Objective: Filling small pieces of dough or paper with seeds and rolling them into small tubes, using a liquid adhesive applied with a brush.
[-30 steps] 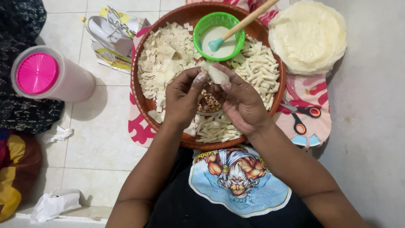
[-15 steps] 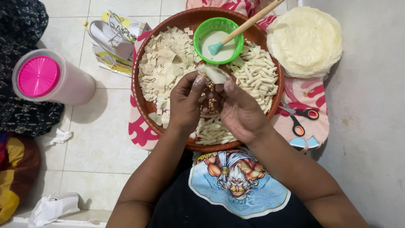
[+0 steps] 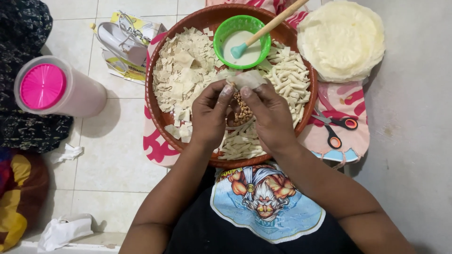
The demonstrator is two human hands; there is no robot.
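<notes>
1. My left hand [image 3: 210, 113] and right hand [image 3: 268, 113] meet at the centre of the frame, both closed in a pinch grip on one small wrapper [image 3: 245, 80], thumbs and fingertips pressing its edges, probably so it keeps its fold.
2. Just below that grip, between my palms, sits a small heap of peanuts [image 3: 242, 110]; it lies close, which I judge keeps the filling within easy reach.
3. All of this is over the tray [image 3: 153, 101], a round brown one in the upper middle of the frame. Cut wrapper squares [image 3: 181, 70] fill its left half and rolled sticks [image 3: 289, 77] its right, so raw and done pieces stay apart.
4. At the tray's top edge stands a green bowl [image 3: 242, 40] of white paste with a brush [image 3: 270, 26] leaning in it.
5. At the upper right, a stack of round sheets [image 3: 341, 40] touches the tray's rim; scissors [image 3: 336, 127] lie below it on a patterned cloth [image 3: 346, 101].
6. At the left, on the tiled floor [image 3: 113, 155], stands a container with a pink lid [image 3: 42, 87].
</notes>
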